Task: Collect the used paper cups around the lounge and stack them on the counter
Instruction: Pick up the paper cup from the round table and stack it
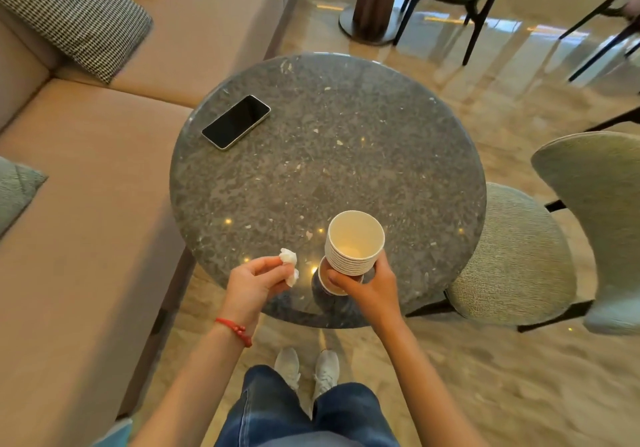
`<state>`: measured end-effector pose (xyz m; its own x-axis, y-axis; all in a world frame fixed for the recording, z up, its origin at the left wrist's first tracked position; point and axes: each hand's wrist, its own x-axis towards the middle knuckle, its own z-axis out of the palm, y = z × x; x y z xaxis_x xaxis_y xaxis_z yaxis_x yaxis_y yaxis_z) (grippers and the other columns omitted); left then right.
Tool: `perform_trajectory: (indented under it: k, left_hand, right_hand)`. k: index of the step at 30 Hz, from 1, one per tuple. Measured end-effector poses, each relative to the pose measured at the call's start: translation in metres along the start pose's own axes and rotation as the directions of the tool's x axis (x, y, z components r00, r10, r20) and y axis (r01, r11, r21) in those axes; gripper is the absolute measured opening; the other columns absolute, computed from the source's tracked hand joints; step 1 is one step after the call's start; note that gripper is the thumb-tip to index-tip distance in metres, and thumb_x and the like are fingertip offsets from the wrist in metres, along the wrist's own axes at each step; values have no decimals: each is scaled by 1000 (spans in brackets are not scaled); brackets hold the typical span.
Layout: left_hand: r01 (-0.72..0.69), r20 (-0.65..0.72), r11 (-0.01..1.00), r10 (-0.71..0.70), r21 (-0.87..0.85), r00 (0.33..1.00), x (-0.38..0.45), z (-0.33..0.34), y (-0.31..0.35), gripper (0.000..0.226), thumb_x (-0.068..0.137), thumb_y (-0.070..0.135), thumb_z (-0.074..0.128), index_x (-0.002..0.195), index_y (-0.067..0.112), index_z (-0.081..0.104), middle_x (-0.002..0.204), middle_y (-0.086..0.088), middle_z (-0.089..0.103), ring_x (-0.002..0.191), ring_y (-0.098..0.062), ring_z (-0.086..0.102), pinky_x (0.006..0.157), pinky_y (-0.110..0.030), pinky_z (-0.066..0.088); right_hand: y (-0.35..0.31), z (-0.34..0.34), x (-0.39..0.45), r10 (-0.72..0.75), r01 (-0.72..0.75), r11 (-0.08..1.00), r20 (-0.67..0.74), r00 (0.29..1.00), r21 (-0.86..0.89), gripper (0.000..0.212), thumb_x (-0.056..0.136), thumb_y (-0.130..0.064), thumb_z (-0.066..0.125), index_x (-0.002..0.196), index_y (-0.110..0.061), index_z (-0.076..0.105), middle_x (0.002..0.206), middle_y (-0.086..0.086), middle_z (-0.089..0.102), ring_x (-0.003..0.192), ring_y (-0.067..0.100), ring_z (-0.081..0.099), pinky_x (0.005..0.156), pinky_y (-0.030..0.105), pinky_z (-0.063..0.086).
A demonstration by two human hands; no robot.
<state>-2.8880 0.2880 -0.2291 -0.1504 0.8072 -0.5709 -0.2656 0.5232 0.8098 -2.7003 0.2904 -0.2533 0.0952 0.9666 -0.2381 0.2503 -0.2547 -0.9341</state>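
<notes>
A stack of several nested paper cups [353,245], white inside with stacked rims showing, is held over the near edge of the round grey stone table [329,155]. My right hand [370,287] grips the stack from below and the right side. The lowest cup's brown base pokes out under my fingers. My left hand [256,280] pinches a crumpled white tissue [289,266] just left of the stack, above the table's near rim.
A black phone [236,121] lies face up at the table's far left. A beige sofa [86,204] with a checked cushion [69,13] runs along the left. A green upholstered chair [519,256] stands close on the right. A column base [370,23] and more chairs stand beyond.
</notes>
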Motion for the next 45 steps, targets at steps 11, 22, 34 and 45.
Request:
perform_trajectory:
  k: [11, 22, 34, 45]
  left_hand:
    - [30, 12, 999, -30, 32, 999, 8, 2, -5, 14, 77, -2, 67, 81, 11, 70, 69, 2, 74, 68, -7, 70, 56, -16, 53]
    - [16, 48, 999, -18, 41, 999, -27, 12, 37, 15, 74, -1, 70, 77, 14, 72, 70, 2, 74, 68, -8, 70, 58, -18, 55]
    - [-19, 187, 1000, 17, 7, 982, -27, 47, 52, 15, 76, -5, 66, 79, 9, 69, 67, 0, 74, 64, -9, 70, 54, -16, 53]
    - [-83, 237, 996, 74, 26, 969, -78, 51, 35, 15, 77, -3, 66, 83, 10, 70, 69, 0, 74, 66, -8, 70, 56, -15, 54]
  right_hand:
    - [46, 11, -6, 81, -80, 996, 40, 996, -32, 81, 56, -33, 87, 117, -52, 37, 116, -28, 51, 107, -18, 47, 81, -1, 38]
    - [-2, 3, -24, 83, -83, 997, -89, 993, -6, 68, 63, -30, 85, 109, -54, 42, 109, -28, 55, 102, -18, 50, 75, 1, 42]
    - [-45, -38, -47, 9, 17, 991, -200, 980, 129, 65, 59, -40, 81, 115, -42, 48, 113, -25, 61, 110, -7, 55, 87, 10, 46]
    - [-59, -68, -98, -25, 55, 987, -191, 981, 152, 69, 57, -42, 83, 118, -31, 54, 111, -16, 66, 108, 4, 61, 90, 27, 51]
